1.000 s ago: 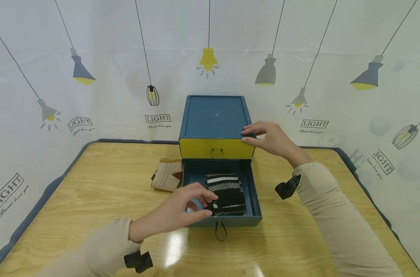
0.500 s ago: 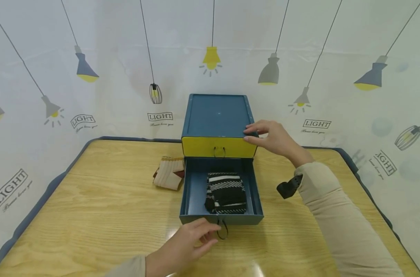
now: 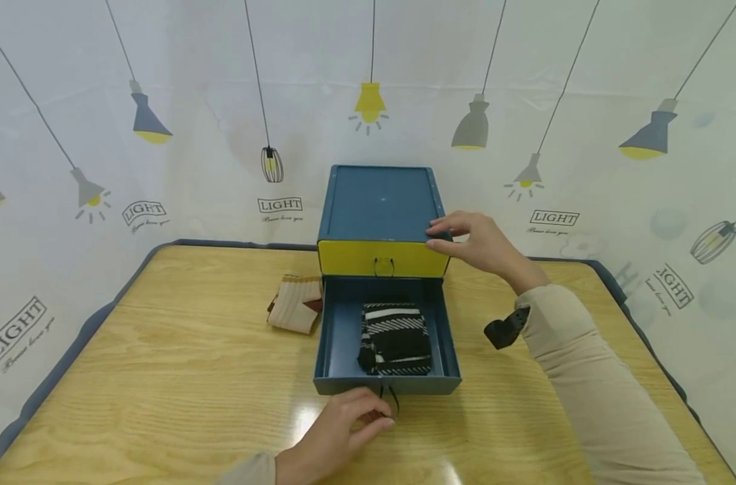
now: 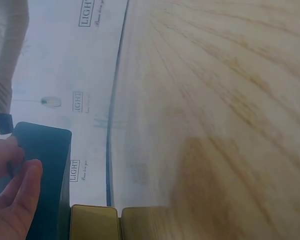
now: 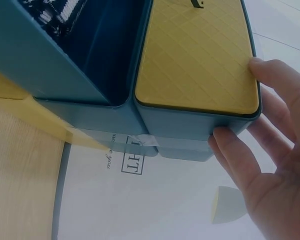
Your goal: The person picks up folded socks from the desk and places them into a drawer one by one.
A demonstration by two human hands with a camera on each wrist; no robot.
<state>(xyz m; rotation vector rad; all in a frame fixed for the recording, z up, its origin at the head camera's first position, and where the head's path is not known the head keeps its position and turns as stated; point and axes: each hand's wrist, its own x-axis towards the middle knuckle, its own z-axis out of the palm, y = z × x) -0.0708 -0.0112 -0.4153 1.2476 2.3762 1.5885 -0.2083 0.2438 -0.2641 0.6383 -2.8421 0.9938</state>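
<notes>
A blue box (image 3: pixel 380 202) with a yellow upper drawer front (image 3: pixel 383 258) stands at the back of the wooden table (image 3: pixel 162 377). Its lower drawer (image 3: pixel 386 385) is pulled out, and a folded black-and-white striped pair of socks (image 3: pixel 397 338) lies inside. My left hand (image 3: pixel 381 412) is at the drawer's front, its fingers curled round the black pull loop (image 3: pixel 395 402). In the left wrist view the left hand (image 4: pixel 10 170) lies against the dark drawer front (image 4: pixel 45 165). My right hand (image 3: pixel 445 237) grips the box's top right corner, thumb on the yellow front (image 5: pixel 195 55).
A folded beige ribbed pair of socks (image 3: pixel 295 310) lies on the table just left of the open drawer. A white curtain (image 3: pixel 162 168) printed with lamps closes off the back and sides. The table's blue edge (image 3: pixel 58 370) runs along the left and right.
My left hand came out of the drawer, leaving the striped socks inside, and dropped to the pull loop at the drawer's front. The right hand stayed on the box.
</notes>
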